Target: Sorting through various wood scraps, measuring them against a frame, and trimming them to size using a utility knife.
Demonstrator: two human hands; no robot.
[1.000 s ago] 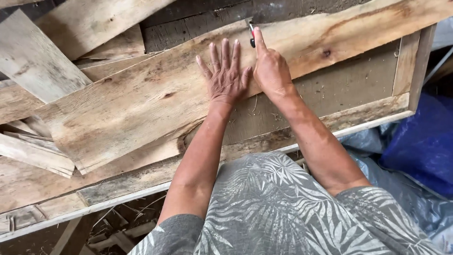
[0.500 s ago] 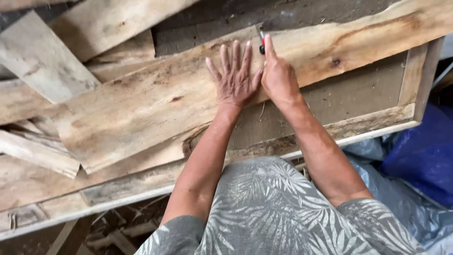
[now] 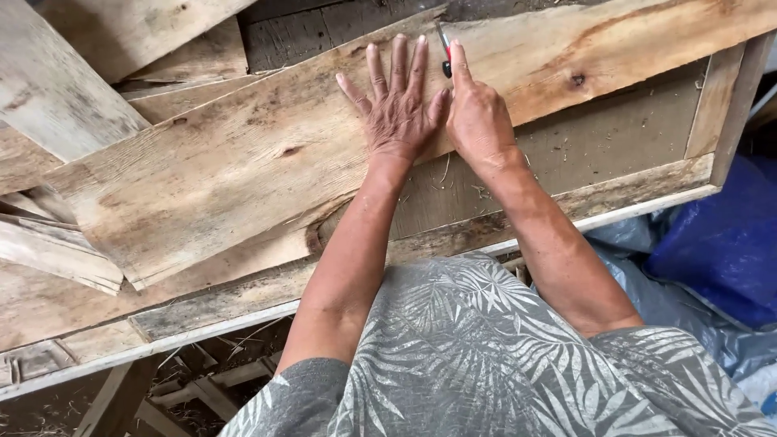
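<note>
Plank (image 3: pixel 267 162): lying slantwise over the table (image 3: pixel 615 137), running from 8 o'clock up to 2 o'clock; pale raw wood with brown streaks and a dark knot toward 2 o'clock.
Left hand (image 3: pixel 396 109): pressing flat on the plank, palm down, fingers (image 3: pixel 399 57) spreading wide toward 12 o'clock, gripping nothing.
Right hand (image 3: pixel 479 113): resting on the plank just at 3 o'clock of the left hand, thumbs touching or nearly so; curling loosely, forefinger stretching toward 12 o'clock, pinning a pencil against the wood.
Pencil (image 3: pixel 444 50): red and black, poking out beyond the right forefinger toward 12 o'clock, lying on the plank's upper edge; only its far part is showing.
Table: a shallow framed top with a worn flat panel, showing bare at 3 o'clock of the hands, its rim running along the near side.
Boards (image 3: pixel 57 89): more weathered lengths piling up at 9 to 11 o'clock, some lying under the plank.
Sheet (image 3: pixel 716 251): blue plastic bunching beside the table at 4 o'clock.
Shirt (image 3: pixel 486 364): grey leaf-patterned cloth filling 6 o'clock.
</note>
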